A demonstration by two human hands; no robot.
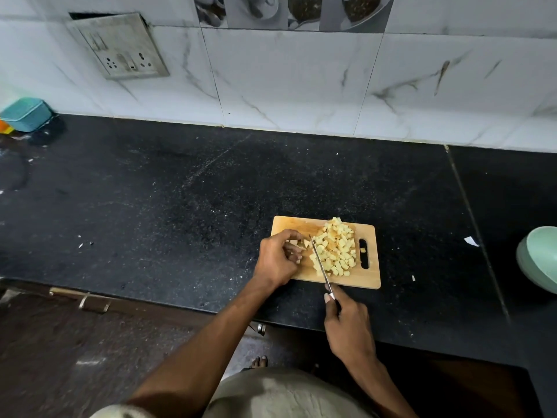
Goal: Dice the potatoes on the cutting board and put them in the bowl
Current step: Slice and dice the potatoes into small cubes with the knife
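**A:** Start nearest the person. What is the right hand (346,324) doing?

**B:** It hangs over the front edge of the counter (150,191), fingers wrapped round the handle of a knife (320,263). The blade runs away from the hand, up and slightly left across the cutting board (369,279), its tip near the middle of the board.

**A:** And the left hand (277,260)?

**B:** It sits over the left part of the board, fingers curled onto the last few uncut potato pieces (297,243). Those pieces lie just left of the blade, touching or nearly touching it; I cannot tell which.

**A:** So which way does the next cut go?

**B:** I judge the blade has to shift left, toward the left fingers, since the finished dice (336,248) are heaped on its right, spreading to the board's far edge and to its handle slot. One cube lies in that slot.

**A:** Where is the bowl (539,260)?

**B:** Well apart, at the right edge of the counter, partly out of view. The right hand is the nearer one to it, though that hand holds the knife.

**A:** How far along?

**B:** Dicing looks nearly done; I see no dice moved to the bowl yet.
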